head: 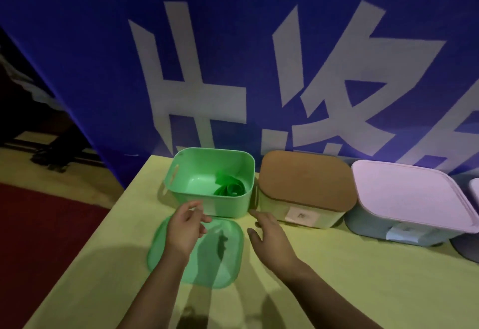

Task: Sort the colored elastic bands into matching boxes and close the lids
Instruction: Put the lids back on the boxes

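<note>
Green lid (207, 256) lies flat directly beneath both empty, relaxed hands, left hand (185, 230) nearer than right hand (269, 238); its box (211, 181) stands just beyond.

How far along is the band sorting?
Done: green bands lie in the open green box; brown-lidded box and pink-lidded box look closed. In hand: nothing; left hand and right hand hover over the green lid. Left: closing the green box.

A green lid (207, 256) is seen flat beneath the left hand (185, 230); beyond both hands, green bands (230, 188) lie in an open green box (210, 181); the right hand (269, 238) is held relaxed beside the lid.
</note>
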Action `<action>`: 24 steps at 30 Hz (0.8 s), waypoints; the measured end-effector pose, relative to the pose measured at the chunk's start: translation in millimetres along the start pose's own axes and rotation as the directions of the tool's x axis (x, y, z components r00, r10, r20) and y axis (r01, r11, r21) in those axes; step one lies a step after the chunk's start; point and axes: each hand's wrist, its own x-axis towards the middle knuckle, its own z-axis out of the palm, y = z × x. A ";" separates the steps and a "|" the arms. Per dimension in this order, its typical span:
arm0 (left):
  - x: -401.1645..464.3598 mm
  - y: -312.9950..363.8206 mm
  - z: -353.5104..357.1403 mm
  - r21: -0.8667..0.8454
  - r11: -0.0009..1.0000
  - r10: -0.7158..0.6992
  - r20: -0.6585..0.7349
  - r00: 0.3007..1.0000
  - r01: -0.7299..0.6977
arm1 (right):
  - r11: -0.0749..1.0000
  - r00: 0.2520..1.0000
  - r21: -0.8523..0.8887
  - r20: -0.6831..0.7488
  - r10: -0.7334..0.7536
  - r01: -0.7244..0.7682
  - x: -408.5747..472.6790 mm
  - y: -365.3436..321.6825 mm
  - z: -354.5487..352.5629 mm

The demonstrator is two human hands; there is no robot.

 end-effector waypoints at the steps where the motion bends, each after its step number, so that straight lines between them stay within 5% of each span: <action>1: -0.5 -16.7 -16.5 0.060 0.998 0.004 -0.088 0.996 0.001 | 0.993 0.994 0.066 0.057 0.089 -0.093 -2.6 1.1 11.9; 5: 6.1 -92.1 -75.2 0.439 0.859 -0.098 -0.364 0.926 0.263 | 0.937 0.921 0.130 0.267 0.282 -0.325 -11.4 6.3 38.6; 8: 16.1 -111.3 -93.7 0.168 0.878 -0.381 -0.318 0.868 0.448 | 0.922 0.892 0.152 0.349 0.287 -0.356 -14.4 10.8 46.8; 11: 24.6 -104.4 -92.2 -0.055 0.890 -0.455 -0.172 0.874 0.452 | 0.916 0.887 0.208 0.392 0.243 -0.343 -10.9 20.3 57.4; 13: 27.5 -99.8 -91.4 -0.054 0.887 -0.462 -0.160 0.873 0.459 | 0.892 0.875 0.243 0.405 0.265 -0.382 -8.9 26.5 65.6; 19: 9.7 -82.5 -95.9 -0.027 0.949 -0.312 -0.236 0.920 0.314 | 0.851 0.913 0.349 0.255 0.317 -0.393 -26.7 12.5 57.5; 24: 4.1 -54.4 -105.3 0.349 0.934 0.142 -0.164 0.976 -0.077 | 0.913 0.980 0.354 0.078 0.185 -0.201 -34.5 7.1 40.8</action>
